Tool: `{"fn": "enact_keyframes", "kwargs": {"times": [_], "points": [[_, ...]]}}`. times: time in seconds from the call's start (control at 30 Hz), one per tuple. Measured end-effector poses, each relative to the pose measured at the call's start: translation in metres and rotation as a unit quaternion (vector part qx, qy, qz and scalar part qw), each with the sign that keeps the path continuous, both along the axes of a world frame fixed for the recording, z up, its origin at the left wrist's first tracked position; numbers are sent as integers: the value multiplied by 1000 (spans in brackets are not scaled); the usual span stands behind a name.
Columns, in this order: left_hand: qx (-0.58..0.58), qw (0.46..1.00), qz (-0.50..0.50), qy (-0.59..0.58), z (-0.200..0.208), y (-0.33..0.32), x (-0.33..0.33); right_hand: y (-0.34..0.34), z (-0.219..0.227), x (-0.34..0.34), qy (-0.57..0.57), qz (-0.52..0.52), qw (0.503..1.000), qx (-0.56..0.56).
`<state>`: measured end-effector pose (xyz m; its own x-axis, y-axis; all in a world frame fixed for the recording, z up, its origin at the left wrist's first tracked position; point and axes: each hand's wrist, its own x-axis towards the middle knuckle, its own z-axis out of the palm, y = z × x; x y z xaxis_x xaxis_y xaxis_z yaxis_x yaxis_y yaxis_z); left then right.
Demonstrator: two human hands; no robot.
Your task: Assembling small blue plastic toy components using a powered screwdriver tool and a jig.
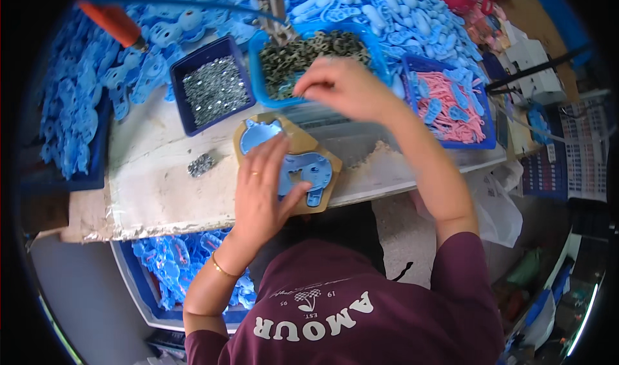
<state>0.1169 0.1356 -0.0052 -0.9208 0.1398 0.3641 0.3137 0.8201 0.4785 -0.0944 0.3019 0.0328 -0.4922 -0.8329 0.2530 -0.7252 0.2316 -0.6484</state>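
My left hand, fingers stretched out, lies over a light blue plastic shell set in a tan, angular holder near the table's front edge. It covers part of the shell. A rounded blue piece sits at the holder's far end. My right hand hovers over the near side of a bright blue bin full of small dark grey-green parts. Its fingers are curled together; whatever they pinch, if anything, is too small to make out.
A dark blue bin holds small shiny metal pieces, with a little pile nearby. Another bin has pink parts. Blue shells heap behind. An orange-handled tool and a metal machine part hang above. Below stands a tub of blue parts.
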Motion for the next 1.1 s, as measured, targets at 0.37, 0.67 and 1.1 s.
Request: {"fn": "enact_keyframes", "kwargs": {"times": [0.37,0.67,1.1], "points": [[250,965,1,-74,6,13,-10,84,19,60,-243,-127,962,-3],[369,916,17,-156,7,18,-9,242,-49,-78,184,-316,914,174],[399,888,18,-229,6,14,-10,261,5,-76,89,-347,890,282]]}}
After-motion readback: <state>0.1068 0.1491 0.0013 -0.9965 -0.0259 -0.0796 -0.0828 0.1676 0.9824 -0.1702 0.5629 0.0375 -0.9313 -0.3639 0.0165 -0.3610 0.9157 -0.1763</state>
